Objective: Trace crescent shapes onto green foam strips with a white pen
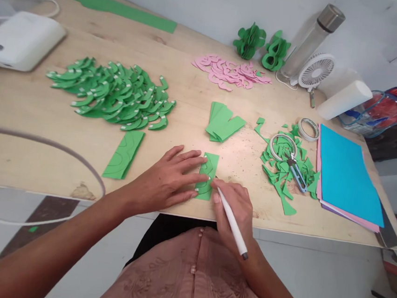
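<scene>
Under the spread fingers of my left hand point(167, 179) lies a small green paper rectangle point(206, 194), pressed flat on the table. Curved dark outlines are drawn on it. My right hand point(237, 206) is closed around a white marker point(231, 222), its tip by the right edge of that paper. To the left rests another green paper piece point(124, 156) with wavy outlines. Beyond my hands sits a fanned stack of plain green strips point(224, 123). A big heap of curved green cutouts point(115, 94) with small white tabs fills the left side.
Green scraps point(283, 176) lie at the right with blue-handled scissors point(297, 175) and a tape roll point(308, 129). Coloured sheets point(350, 173) are stacked beyond. Pink cutouts point(227, 71), a bottle point(309, 42) and a small fan point(316, 70) stand or lie toward the wall.
</scene>
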